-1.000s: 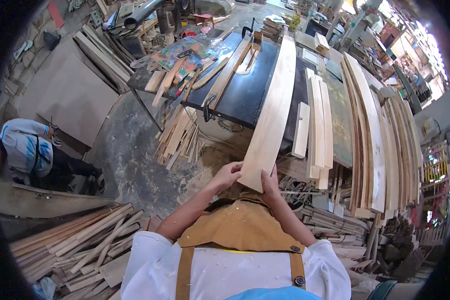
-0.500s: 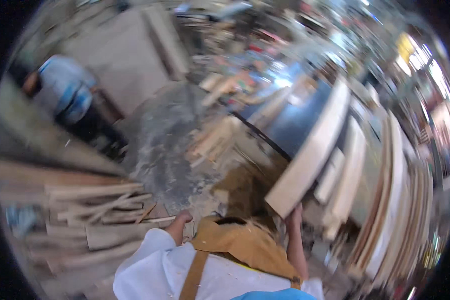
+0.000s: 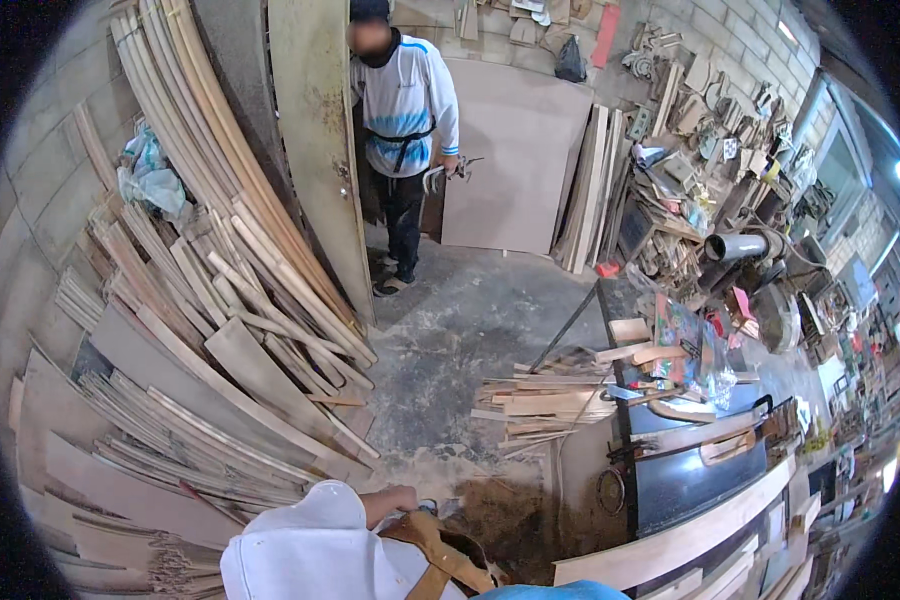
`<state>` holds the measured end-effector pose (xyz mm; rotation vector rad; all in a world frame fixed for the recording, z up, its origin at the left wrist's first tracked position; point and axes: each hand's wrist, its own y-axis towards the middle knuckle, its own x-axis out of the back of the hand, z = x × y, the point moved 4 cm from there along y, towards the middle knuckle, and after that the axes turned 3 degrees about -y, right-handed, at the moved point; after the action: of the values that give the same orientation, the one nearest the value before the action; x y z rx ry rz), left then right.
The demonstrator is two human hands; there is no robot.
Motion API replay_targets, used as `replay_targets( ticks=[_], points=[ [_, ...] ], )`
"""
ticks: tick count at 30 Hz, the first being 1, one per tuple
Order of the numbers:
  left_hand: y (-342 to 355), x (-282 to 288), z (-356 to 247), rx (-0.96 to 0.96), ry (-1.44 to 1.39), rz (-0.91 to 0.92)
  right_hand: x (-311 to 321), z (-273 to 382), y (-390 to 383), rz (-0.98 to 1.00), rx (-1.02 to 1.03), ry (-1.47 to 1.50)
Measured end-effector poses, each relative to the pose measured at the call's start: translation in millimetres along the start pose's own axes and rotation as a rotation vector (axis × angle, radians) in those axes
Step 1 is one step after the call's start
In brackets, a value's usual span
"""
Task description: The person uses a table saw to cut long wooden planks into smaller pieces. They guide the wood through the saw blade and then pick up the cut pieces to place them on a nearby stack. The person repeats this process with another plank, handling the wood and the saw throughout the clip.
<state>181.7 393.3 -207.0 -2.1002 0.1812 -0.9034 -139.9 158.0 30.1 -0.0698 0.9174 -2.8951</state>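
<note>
My left hand (image 3: 402,496) shows at the bottom of the head view, held close to my tan apron (image 3: 440,555) above a sawdust heap (image 3: 500,520). Its fingers look curled, and I cannot make out whether anything is in them. My right hand is out of the picture. A long pale plank (image 3: 670,545) lies along the near edge of the black saw table (image 3: 690,480) at my right, its near end by my body. No hand is seen on it.
Stacks of boards and strips (image 3: 200,330) lean against the block wall at my left. Offcuts (image 3: 540,400) lie on the concrete floor ahead. A person in a white and blue shirt (image 3: 402,100) stands by a leaning panel (image 3: 515,170). Cluttered benches (image 3: 710,260) fill the right.
My head has swung left, away from the saw table toward the wall of boards. Both hands were on the plank's near end; now only my left hand shows, off the plank.
</note>
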Motion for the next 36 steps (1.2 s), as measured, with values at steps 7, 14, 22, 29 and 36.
replay_targets(
  ticks=[7, 14, 22, 29, 36],
  points=[
    [-13.6, 23.2, -4.3, 0.09, -0.012, -0.027, 12.7, -17.7, 7.5, -0.038, -0.036, -0.091],
    [-32.9, 45.2, 15.8, 0.162, 0.034, -0.111, 29.9, -41.8, 18.1, -0.07, -0.076, -0.213],
    [11.1, 36.5, 16.8, 0.095, 0.112, -0.037, 85.1, -107.4, 20.1, -0.166, -0.178, -0.424],
    [19.1, 65.2, -34.7, 0.09, -0.08, 0.081, 216.8, -278.8, -2.9, -0.311, -0.192, -0.689],
    [56.3, 91.0, -48.5, -0.062, 0.169, 0.108, 162.1, -202.7, -63.8, -0.3, -0.385, -0.593]
  ],
)
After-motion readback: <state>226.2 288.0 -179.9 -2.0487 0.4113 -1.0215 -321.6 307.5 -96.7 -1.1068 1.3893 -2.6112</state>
